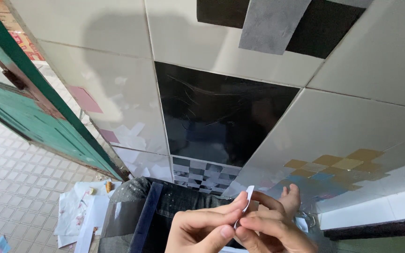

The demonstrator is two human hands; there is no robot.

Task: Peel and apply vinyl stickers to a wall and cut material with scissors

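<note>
Head view: looks down past the person's knee at a tiled wall partly covered with small coloured squares.
Left hand (202,229): fingers curled shut, thumb and forefinger pinching the lower edge of a small white paper slip (248,199).
Right hand (273,225): fingers closed on the same slip from the other side, little finger raised; it looks like a backing being peeled, though the slip is too small to be sure.
Slip position: held between both hands, low in the frame, well clear of the wall.
Done so far: a gold and blue patch of squares (338,171) sits on the right tile, a grey-and-white checker patch (202,178) below the black tile (226,117), and pink squares (85,99) on the left tile.
Left to do: most of the white tile surface is bare, so by my judgement the covering is at an early stage.
Nearby: crumpled sheets of paper (78,211) lie on the floor by a green door frame (33,93).
</note>
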